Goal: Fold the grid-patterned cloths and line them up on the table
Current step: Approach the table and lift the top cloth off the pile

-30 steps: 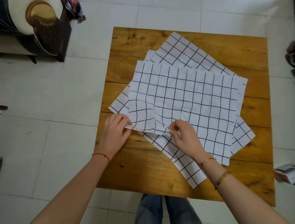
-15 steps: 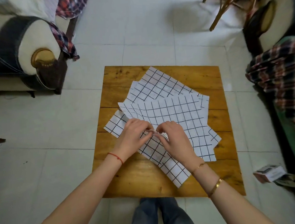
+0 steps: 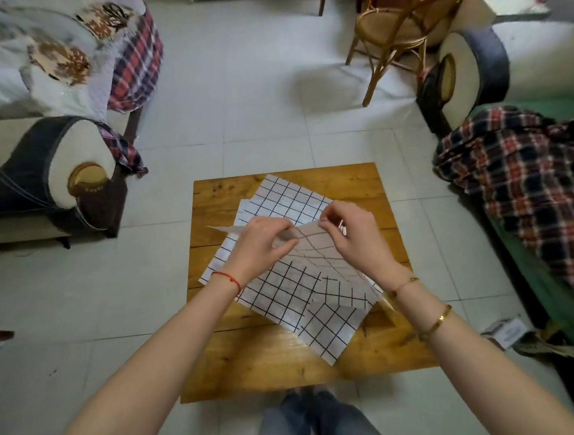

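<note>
Several white cloths with a black grid lie overlapped on a small square wooden table (image 3: 262,363). The top cloth (image 3: 320,259) is lifted off the pile, its near edge raised and carried toward the far side. My left hand (image 3: 257,245) pinches that raised edge at its left part. My right hand (image 3: 355,232) pinches the same edge further right. Another grid cloth (image 3: 287,196) shows beyond my hands, and a third (image 3: 308,325) sticks out toward the near right corner.
A sofa arm (image 3: 69,172) stands left of the table. A rattan chair (image 3: 401,26) is at the back right. A plaid blanket (image 3: 529,177) covers a green seat on the right. A small box (image 3: 505,330) lies on the tiled floor. My legs (image 3: 315,424) are at the table's near edge.
Both hands have lifted the top cloth's near edge from the table and carried it up and away from me. The camera has tilted up, so more of the room shows.
</note>
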